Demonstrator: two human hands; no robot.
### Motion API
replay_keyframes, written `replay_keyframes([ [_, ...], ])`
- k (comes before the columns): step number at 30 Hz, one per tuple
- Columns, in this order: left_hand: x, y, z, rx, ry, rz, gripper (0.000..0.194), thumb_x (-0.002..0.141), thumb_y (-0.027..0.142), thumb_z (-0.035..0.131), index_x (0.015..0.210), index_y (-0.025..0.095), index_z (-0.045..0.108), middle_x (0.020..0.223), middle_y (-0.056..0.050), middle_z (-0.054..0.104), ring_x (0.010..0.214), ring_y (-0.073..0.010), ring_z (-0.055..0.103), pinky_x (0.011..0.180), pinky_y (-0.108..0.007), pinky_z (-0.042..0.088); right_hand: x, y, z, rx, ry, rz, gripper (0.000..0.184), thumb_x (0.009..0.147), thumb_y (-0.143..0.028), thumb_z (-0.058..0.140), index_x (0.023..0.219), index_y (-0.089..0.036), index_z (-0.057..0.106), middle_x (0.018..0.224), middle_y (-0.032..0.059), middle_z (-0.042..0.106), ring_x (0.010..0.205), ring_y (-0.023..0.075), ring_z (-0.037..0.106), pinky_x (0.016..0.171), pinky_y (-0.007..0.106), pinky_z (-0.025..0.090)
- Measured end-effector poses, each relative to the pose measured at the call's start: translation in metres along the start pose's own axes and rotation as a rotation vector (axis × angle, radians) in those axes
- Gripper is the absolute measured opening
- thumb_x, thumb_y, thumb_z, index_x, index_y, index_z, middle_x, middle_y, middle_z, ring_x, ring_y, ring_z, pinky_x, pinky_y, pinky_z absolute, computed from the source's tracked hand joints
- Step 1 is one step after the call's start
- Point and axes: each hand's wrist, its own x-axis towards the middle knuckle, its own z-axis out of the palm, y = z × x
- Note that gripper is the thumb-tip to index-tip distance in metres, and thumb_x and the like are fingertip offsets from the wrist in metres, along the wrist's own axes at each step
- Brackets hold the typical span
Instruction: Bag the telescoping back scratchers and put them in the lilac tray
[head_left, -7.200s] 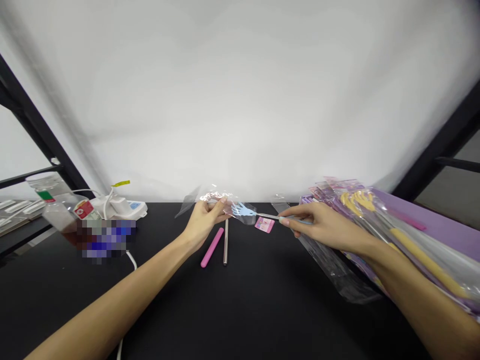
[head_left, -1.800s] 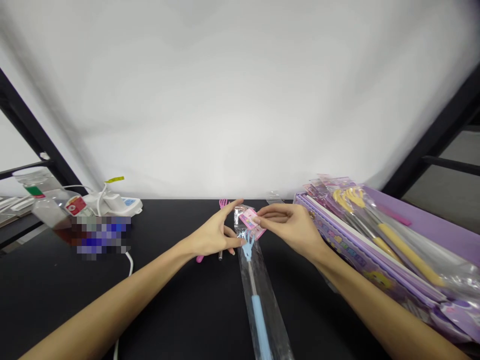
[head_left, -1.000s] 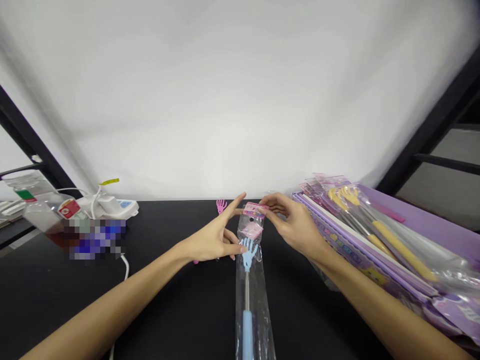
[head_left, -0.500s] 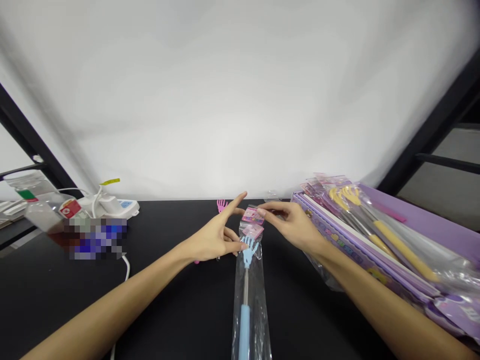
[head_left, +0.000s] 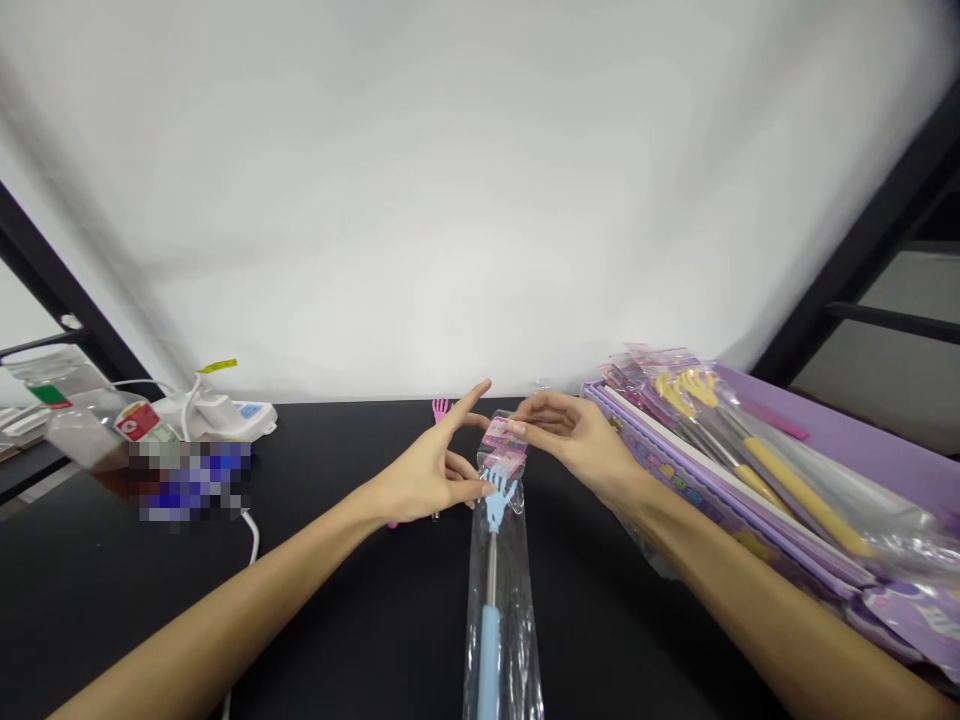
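Note:
A light blue back scratcher (head_left: pixel 489 630) with a metal shaft and hand-shaped head lies inside a clear plastic bag (head_left: pixel 517 610), running toward me. My left hand (head_left: pixel 435 465) pinches the bag by the scratcher's head, thumb on top and index finger stretched out beyond the bag. Between the thumb and fingers of my right hand (head_left: pixel 581 440) is the pink header card (head_left: pixel 499 435) at the bag's top end. Partly hidden behind my left hand is a pink back scratcher (head_left: pixel 441 408) on the black table (head_left: pixel 360 610).
On the right, a purple display box (head_left: pixel 885 460) holds several bagged back scratchers, yellow ones (head_left: pixel 810 490) on top. A clear jar (head_left: pixel 90 410), a white power strip (head_left: pixel 255 420) and a cable (head_left: pixel 253 540) occupy the left side. A white wall (head_left: pixel 450 200) rises behind the table.
My right fingers have curled slightly and shifted at the header card, which tilts a little differently. My left hand keeps its pinch in nearly the same place.

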Motion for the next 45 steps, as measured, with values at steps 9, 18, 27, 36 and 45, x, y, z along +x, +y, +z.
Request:
replay_keyframes([
  [9, 0.001, -0.003, 0.002, -0.011, 0.016, 0.0, 0.105, 0.078, 0.018, 0.075, 0.153, 0.05, 0.009, 0.142, -0.015, 0.041, 0.067, -0.0104, 0.069, 0.043, -0.016, 0.048, -0.001, 0.0, 0.003, 0.179, 0.056, 0.065, 0.028, 0.056, -0.03, 0.089, 0.069, -0.019, 0.067, 0.076, 0.002, 0.071, 0.077, 0.0192, 0.068, 0.078, 0.034, 0.054],
  [18, 0.005, -0.002, 0.0, -0.007, 0.128, 0.014, 0.098, 0.079, 0.018, 0.074, 0.153, 0.047, 0.016, 0.142, -0.012, 0.041, 0.067, -0.0091, 0.07, 0.064, -0.027, 0.06, -0.001, 0.003, -0.002, -0.002, -0.103, 0.029, 0.021, 0.081, -0.042, 0.071, 0.081, -0.023, 0.079, 0.127, 0.0078, 0.069, 0.122, 0.0278, 0.06, 0.111, 0.046, 0.039],
  [27, 0.005, -0.006, 0.002, -0.018, 0.125, 0.039, 0.094, 0.079, 0.017, 0.073, 0.152, 0.047, 0.022, 0.135, -0.01, 0.046, 0.067, -0.0103, 0.07, 0.056, -0.024, 0.057, 0.002, 0.022, 0.001, 0.08, 0.08, 0.002, 0.039, 0.075, -0.04, 0.079, 0.101, -0.024, 0.055, 0.09, 0.0038, 0.076, 0.081, 0.0203, 0.072, 0.078, 0.035, 0.056],
  [36, 0.004, -0.006, 0.002, -0.077, 0.106, 0.048, 0.069, 0.077, 0.016, 0.073, 0.135, 0.034, 0.039, 0.136, -0.01, 0.046, 0.067, -0.0094, 0.069, 0.06, -0.025, 0.055, 0.001, 0.018, 0.011, 0.034, 0.135, -0.027, 0.05, 0.063, -0.034, 0.087, 0.101, -0.022, 0.057, 0.09, 0.0054, 0.075, 0.086, 0.0236, 0.073, 0.079, 0.036, 0.059],
  [45, 0.017, -0.011, -0.002, 0.044, 0.327, -0.007, 0.015, 0.077, 0.025, 0.074, 0.088, 0.015, 0.071, 0.096, -0.005, 0.071, 0.081, -0.016, 0.069, 0.078, -0.028, 0.055, -0.002, 0.009, -0.001, 0.05, -0.147, 0.321, 0.044, 0.08, -0.051, 0.073, 0.092, -0.023, 0.042, 0.081, 0.007, 0.074, 0.077, 0.0219, 0.074, 0.073, 0.037, 0.06],
])
